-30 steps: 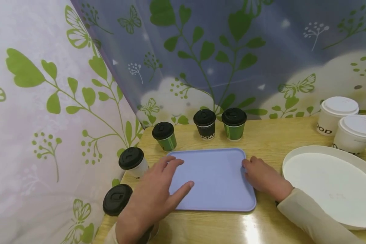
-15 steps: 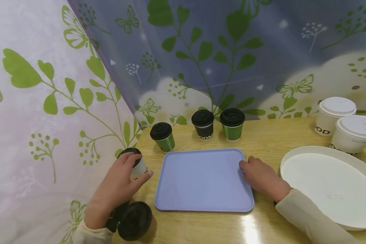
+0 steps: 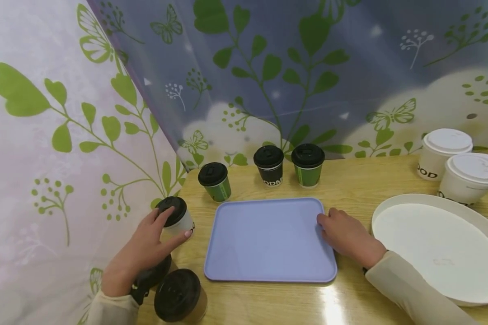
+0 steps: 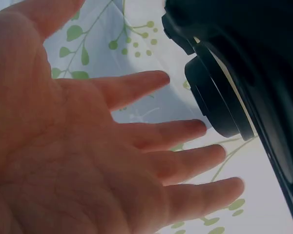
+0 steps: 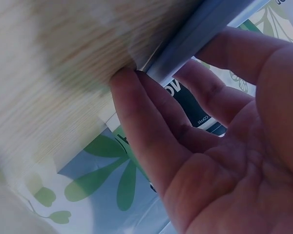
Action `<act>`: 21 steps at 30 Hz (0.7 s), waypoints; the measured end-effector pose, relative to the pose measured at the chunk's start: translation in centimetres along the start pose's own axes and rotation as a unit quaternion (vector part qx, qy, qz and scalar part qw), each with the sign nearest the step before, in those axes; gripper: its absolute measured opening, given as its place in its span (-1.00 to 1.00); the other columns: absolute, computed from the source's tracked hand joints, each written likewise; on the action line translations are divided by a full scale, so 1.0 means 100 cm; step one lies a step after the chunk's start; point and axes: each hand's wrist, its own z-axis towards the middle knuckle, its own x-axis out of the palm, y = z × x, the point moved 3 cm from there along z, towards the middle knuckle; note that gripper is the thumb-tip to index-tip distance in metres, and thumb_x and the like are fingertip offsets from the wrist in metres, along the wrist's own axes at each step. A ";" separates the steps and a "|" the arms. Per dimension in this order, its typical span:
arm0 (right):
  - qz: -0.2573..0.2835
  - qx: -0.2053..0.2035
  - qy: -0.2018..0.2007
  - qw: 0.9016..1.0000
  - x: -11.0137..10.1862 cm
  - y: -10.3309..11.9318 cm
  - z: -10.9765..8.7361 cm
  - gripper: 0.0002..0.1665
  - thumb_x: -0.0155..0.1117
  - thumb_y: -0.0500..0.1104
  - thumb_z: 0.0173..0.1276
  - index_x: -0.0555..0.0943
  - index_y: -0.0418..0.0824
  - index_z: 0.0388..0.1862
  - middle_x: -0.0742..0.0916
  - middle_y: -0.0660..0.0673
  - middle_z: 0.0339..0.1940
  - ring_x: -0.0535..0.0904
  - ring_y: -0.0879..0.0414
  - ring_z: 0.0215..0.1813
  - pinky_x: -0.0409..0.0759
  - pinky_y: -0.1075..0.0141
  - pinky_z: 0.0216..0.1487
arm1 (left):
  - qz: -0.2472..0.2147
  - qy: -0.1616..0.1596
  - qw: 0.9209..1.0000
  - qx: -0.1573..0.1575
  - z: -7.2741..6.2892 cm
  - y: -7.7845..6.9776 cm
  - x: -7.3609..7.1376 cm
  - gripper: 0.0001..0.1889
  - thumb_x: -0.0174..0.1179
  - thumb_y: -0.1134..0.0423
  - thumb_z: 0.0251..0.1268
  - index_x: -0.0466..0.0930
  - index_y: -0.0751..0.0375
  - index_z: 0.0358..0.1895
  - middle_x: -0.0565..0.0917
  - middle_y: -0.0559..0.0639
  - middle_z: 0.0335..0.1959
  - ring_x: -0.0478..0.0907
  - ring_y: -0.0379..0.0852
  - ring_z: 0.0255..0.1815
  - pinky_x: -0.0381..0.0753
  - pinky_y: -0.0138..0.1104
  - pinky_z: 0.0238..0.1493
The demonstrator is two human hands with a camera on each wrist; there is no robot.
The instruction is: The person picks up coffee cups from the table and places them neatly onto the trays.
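My left hand (image 3: 136, 248) is spread, thumb apart from the fingers, beside a white paper cup (image 3: 181, 226) with a black lid; the index finger overlaps that lid in the head view. In the left wrist view the palm faces the camera, fingers extended and holding nothing, near a black lid (image 4: 212, 100). At the right edge of a rectangular lavender tray (image 3: 270, 239), my right hand (image 3: 345, 234) pinches the rim. The right wrist view shows the thumb on one side of the tray edge (image 5: 185, 46) and curled fingers at the other. Nothing lies on the tray.
Behind the tray stand a green cup (image 3: 218, 187), a black cup (image 3: 270, 169) and another green cup (image 3: 309, 171). A brown cup (image 3: 180, 295) is at front left, near another black lid (image 3: 154, 273). A round white tray (image 3: 443, 253) and white cups (image 3: 469, 180) are at right.
My left hand has moved left, off the tray's left side to the white cup with the black lid. My right hand has stayed at the tray's right rim.
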 end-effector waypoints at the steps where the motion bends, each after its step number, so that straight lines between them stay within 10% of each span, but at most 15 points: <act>1: -0.001 0.001 0.001 1.000 0.000 0.000 0.000 -0.95 0.31 -0.34 0.35 0.62 -0.27 -0.24 0.54 -0.19 -0.44 0.51 -0.04 -0.43 0.54 0.08 -0.46 | -0.003 0.005 1.000 0.000 0.000 0.001 0.000 -0.07 0.15 -0.27 0.47 0.10 0.33 0.62 0.00 0.60 0.56 -0.03 0.60 0.55 0.18 0.43 0.33; 21: -0.008 -0.002 0.002 1.000 0.000 -0.001 0.000 -0.94 0.34 -0.32 0.34 0.62 -0.25 -0.23 0.53 -0.19 -0.43 0.51 -0.03 -0.44 0.54 0.09 -0.49 | 0.018 0.052 0.998 -0.030 -0.042 -0.012 -0.007 0.11 0.31 -0.43 0.20 0.10 0.14 0.66 0.00 0.55 0.58 0.10 0.63 0.49 0.36 0.42 0.18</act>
